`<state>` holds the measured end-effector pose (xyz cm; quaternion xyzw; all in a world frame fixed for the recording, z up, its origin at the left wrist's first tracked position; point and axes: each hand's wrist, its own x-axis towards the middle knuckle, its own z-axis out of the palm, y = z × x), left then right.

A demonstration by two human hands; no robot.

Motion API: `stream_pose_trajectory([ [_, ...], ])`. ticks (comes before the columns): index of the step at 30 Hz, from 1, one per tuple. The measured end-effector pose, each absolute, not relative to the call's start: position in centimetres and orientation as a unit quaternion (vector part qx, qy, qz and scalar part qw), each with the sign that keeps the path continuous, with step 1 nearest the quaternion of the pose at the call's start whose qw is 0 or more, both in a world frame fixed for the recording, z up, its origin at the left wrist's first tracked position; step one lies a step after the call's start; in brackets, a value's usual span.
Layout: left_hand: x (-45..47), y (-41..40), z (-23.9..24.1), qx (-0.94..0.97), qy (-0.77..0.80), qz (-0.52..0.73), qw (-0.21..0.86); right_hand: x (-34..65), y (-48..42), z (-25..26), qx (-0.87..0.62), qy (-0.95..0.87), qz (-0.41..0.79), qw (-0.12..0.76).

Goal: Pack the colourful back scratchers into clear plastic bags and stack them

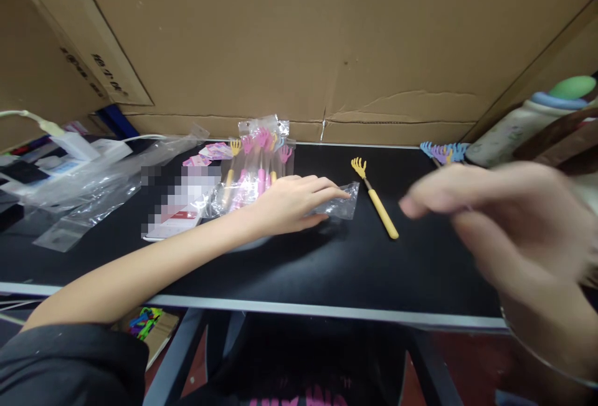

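Note:
My left hand (294, 202) lies flat on a small clear plastic bag (340, 205) on the black table (327, 269), fingers stretched out to the right. A yellow back scratcher (377, 200) with a claw head lies just right of the bag. My right hand (495, 219) hovers blurred above the table's right side, near the camera, fingers loosely extended with nothing seen in them. Behind my left hand sits a pile of bagged pink and yellow scratchers (259, 163).
A bunch of blue and purple scratchers (443, 152) lies at the back right beside a bottle (523, 122). Loose clear bags (93, 188) and a white charger (75, 144) sit at the left. Cardboard (299, 45) walls the back.

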<state>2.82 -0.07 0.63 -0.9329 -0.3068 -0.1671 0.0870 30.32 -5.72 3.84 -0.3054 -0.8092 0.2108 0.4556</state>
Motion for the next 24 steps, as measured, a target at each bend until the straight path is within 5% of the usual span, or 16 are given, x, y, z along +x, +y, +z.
stream_pose_trajectory([
  [4, 2.8, 0.0, 0.4, -0.931, -0.306, -0.172, 0.099, 26.9, 1.7, 4.8, -0.319, -0.863, 0.172, 0.352],
  [10, 2.6, 0.2, 0.0, -0.932, -0.305, -0.162, 0.108, 26.7, 4.2, -0.2, -0.337, -0.817, 0.400, 0.245],
  [24, 2.6, 0.4, -0.2, -0.925, -0.331, -0.167, 0.086, 26.2, 2.5, -0.6, -0.368, -0.621, 0.606, 0.333],
])
